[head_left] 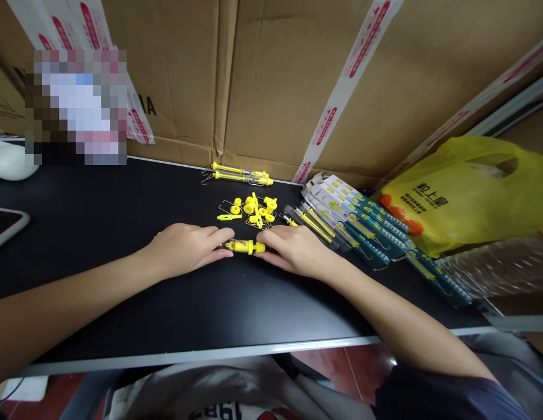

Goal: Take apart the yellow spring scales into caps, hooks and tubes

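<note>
Over the middle of the black table, my left hand and my right hand face each other, both closed on one yellow spring scale. My left fingers pinch its left end, and my right fingers grip the yellow cap at its right end. Just beyond lies a loose pile of yellow plastic parts with bent wire hooks among them. Farther back, two assembled spring scales rest side by side, hooks toward the left. Clear tubes with yellow strips lie close to my right hand.
Several printed boxes are stacked at the right, near a yellow plastic bag and a clear ribbed plastic container. Large cardboard boxes stand along the back edge. A phone-like device and a white object are at the left.
</note>
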`<state>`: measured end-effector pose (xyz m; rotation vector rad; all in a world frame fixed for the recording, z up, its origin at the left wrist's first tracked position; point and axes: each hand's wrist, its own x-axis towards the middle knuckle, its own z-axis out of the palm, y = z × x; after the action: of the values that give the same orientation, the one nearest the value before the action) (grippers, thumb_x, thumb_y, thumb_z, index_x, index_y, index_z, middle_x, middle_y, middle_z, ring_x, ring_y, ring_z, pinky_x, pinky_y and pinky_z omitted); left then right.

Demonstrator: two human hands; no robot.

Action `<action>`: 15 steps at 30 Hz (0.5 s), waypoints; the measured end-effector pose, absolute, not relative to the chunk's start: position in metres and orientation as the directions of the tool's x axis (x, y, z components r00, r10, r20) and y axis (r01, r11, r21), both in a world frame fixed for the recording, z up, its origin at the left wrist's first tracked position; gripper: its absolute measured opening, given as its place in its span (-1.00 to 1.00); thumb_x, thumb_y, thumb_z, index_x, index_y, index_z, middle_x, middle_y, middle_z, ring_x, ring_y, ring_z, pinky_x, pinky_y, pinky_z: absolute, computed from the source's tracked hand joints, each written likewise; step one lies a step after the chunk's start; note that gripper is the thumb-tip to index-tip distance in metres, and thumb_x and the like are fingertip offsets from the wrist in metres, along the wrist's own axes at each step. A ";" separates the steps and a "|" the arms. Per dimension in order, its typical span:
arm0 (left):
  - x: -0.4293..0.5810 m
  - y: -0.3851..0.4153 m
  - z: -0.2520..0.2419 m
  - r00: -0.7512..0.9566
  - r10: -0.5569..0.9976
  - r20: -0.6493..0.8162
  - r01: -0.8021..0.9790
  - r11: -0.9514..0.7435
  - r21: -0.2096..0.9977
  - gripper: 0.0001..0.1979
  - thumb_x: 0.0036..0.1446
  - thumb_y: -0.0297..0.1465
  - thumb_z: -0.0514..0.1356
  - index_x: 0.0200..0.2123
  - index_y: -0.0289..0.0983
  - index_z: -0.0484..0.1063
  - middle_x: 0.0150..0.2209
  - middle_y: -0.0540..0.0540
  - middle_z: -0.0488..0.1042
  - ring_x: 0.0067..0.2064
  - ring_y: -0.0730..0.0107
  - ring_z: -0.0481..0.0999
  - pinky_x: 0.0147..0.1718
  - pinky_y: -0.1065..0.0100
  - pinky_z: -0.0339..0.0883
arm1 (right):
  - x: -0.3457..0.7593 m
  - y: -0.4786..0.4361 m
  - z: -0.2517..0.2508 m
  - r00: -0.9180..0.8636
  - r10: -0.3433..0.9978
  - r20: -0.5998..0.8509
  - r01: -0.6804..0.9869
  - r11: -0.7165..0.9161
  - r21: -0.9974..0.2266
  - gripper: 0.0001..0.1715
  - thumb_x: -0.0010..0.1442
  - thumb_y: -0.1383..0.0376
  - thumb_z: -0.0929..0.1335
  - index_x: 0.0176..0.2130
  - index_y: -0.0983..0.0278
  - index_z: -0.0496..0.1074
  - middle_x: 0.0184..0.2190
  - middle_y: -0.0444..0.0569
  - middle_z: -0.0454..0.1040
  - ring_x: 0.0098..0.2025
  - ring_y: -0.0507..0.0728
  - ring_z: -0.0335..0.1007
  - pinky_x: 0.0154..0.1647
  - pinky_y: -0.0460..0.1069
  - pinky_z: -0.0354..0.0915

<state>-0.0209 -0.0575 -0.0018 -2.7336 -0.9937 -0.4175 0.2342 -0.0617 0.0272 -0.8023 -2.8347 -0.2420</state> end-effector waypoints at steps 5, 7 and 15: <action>-0.021 -0.057 -0.002 0.734 0.591 0.335 0.654 -0.748 -0.113 -0.64 0.29 -0.11 -0.10 -0.10 -0.19 0.33 -0.35 0.00 0.53 -0.40 0.42 0.52 -0.54 0.45 0.17 | 0.236 -0.061 0.027 -0.841 0.492 0.225 0.525 0.843 0.120 -0.71 0.35 0.16 0.13 -0.26 0.28 0.27 -0.41 -0.04 0.43 -0.39 0.07 0.33 -0.41 -0.06 0.06; -0.021 -0.057 -0.002 0.739 0.589 0.328 0.654 -0.744 -0.137 -0.63 0.29 -0.11 -0.11 -0.09 -0.19 0.32 -0.34 0.00 0.53 -0.40 0.41 0.53 -0.55 0.45 0.16 | 0.236 -0.060 0.027 -0.839 0.499 0.218 0.531 0.838 0.125 -0.71 0.35 0.16 0.13 -0.25 0.28 0.26 -0.40 -0.03 0.43 -0.38 0.07 0.33 -0.40 -0.06 0.06; -0.021 -0.057 -0.002 0.742 0.584 0.331 0.654 -0.739 -0.162 -0.63 0.29 -0.10 -0.12 -0.10 -0.19 0.32 -0.35 0.02 0.53 -0.41 0.42 0.53 -0.56 0.44 0.14 | 0.234 -0.060 0.027 -0.783 0.604 0.149 0.622 0.769 0.148 -0.73 0.32 0.16 0.18 -0.29 0.28 0.29 -0.41 -0.05 0.46 -0.40 0.06 0.36 -0.45 -0.05 -0.01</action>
<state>-0.0208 -0.0574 -0.0021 -2.6755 -0.9706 -0.3769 0.2340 -0.0601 0.0270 -0.9958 -2.8672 -0.2894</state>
